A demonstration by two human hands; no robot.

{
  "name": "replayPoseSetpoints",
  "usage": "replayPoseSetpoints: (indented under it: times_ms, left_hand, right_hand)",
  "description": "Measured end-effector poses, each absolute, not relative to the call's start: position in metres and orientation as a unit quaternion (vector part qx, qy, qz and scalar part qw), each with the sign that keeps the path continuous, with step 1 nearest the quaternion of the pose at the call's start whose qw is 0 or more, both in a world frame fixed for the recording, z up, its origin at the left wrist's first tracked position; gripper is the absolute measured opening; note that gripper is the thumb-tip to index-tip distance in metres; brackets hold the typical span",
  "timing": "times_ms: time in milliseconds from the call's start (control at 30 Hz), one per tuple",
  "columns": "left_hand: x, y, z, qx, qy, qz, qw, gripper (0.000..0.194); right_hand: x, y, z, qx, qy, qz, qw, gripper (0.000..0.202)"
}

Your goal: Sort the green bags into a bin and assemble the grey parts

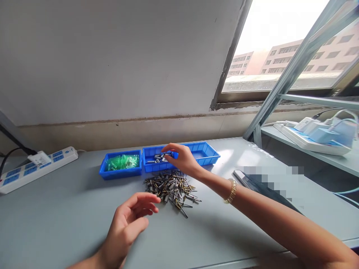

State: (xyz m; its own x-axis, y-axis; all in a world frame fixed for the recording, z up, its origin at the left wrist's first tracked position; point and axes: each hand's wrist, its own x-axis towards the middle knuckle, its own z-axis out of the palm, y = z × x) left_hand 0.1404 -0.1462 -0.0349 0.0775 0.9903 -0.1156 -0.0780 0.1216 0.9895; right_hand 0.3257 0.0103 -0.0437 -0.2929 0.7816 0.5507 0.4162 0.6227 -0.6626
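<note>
My right hand point(183, 160) reaches over the middle blue bin point(146, 166), thumb and forefinger apart above short silver metal pieces point(159, 158) lying in it. I see nothing held between those fingertips. My left hand point(129, 220), fingers loosely curled and thumb apart, hovers over the table just left of and in front of a loose pile of pop rivets point(171, 188), silver and brass-coloured with long thin pins. The left hand holds nothing. The pile lies directly in front of the middle bin.
A left blue bin point(120, 174) holds green plastic packets point(123, 161); a right blue bin point(207, 160) adjoins the middle one. A dark flat device point(260, 186) lies at right. Power strips point(56, 158) stand far left and on the right-hand shelf point(297, 142). A metal frame point(291, 74) rises at right.
</note>
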Motion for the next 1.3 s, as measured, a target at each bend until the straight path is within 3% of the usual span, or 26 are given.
replayPoseSetpoints:
  times_ms: [333, 633, 800, 933, 1067, 1300]
  left_hand:
    - [0.139, -0.14, -0.038, 0.471, 0.518, 0.473, 0.535, 0.022]
    - [0.139, -0.138, -0.044, 0.481, 0.522, 0.449, 0.542, 0.021]
    - [0.138, -0.138, -0.045, 0.492, 0.52, 0.443, 0.539, 0.02]
    - [0.139, -0.139, -0.043, 0.482, 0.517, 0.452, 0.544, 0.021]
    - [0.14, -0.14, -0.05, 0.47, 0.494, 0.442, 0.583, 0.036]
    - [0.14, -0.144, -0.054, 0.47, 0.417, 0.324, 0.707, 0.065]
  right_hand:
    - [0.354, -0.041, -0.054, -0.347, -0.895, 0.134, 0.247, 0.022]
    - [0.346, -0.045, -0.066, -0.371, -0.903, 0.095, 0.195, 0.02]
    - [0.344, -0.049, -0.068, -0.375, -0.903, 0.077, 0.198, 0.02]
    - [0.348, -0.054, -0.061, -0.356, -0.883, 0.136, 0.275, 0.016]
    - [0.346, -0.067, -0.053, -0.349, -0.839, 0.245, 0.338, 0.013]
    - [0.331, -0.092, -0.057, -0.293, -0.825, 0.278, 0.396, 0.006]
